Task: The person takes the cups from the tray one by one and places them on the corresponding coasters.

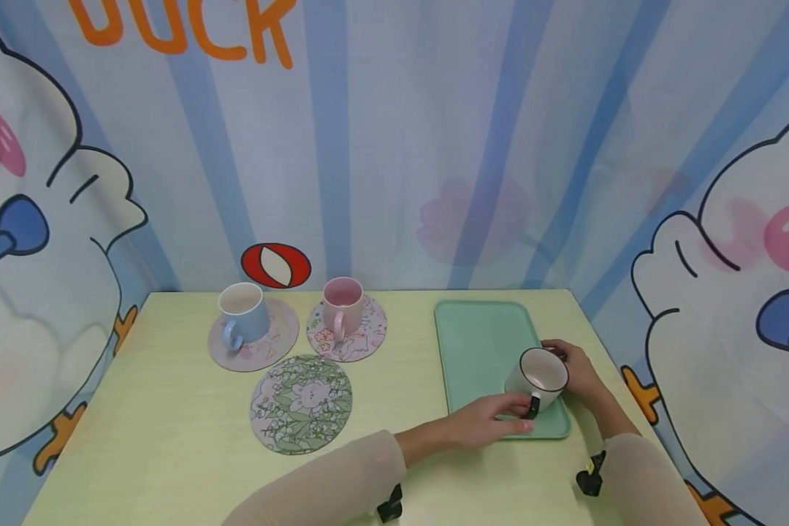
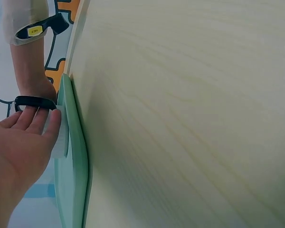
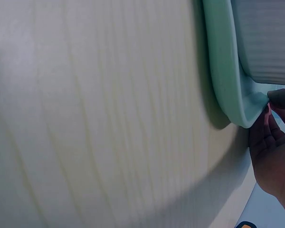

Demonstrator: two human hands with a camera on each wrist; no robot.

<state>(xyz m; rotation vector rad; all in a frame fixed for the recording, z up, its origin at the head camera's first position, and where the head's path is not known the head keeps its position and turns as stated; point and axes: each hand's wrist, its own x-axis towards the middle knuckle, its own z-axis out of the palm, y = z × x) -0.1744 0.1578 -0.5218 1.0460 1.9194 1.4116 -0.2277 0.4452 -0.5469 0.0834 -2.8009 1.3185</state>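
A white mug point(image 1: 544, 371) with a dark rim stands on the near right part of the green tray point(image 1: 483, 340). At its black handle point(image 2: 35, 101), my left hand point(image 1: 480, 421) pinches with thumb and fingers. Behind the mug, my right hand point(image 1: 581, 375) is at the tray's right side. The right wrist view has that hand point(image 3: 278, 152) pinching the tray's rim point(image 3: 242, 107), thumb over the edge and fingers outside it. The mug's ribbed wall point(image 3: 266, 42) is close to the thumb there. In the head view the mug partly hides the right fingers.
On the left, a blue mug point(image 1: 250, 321) and a pink mug point(image 1: 343, 307) stand on round patterned coasters. A green floral coaster point(image 1: 301, 405) lies in front of them with nothing on it. A printed curtain point(image 1: 394, 146) hangs behind the pale wooden table point(image 1: 171, 438).
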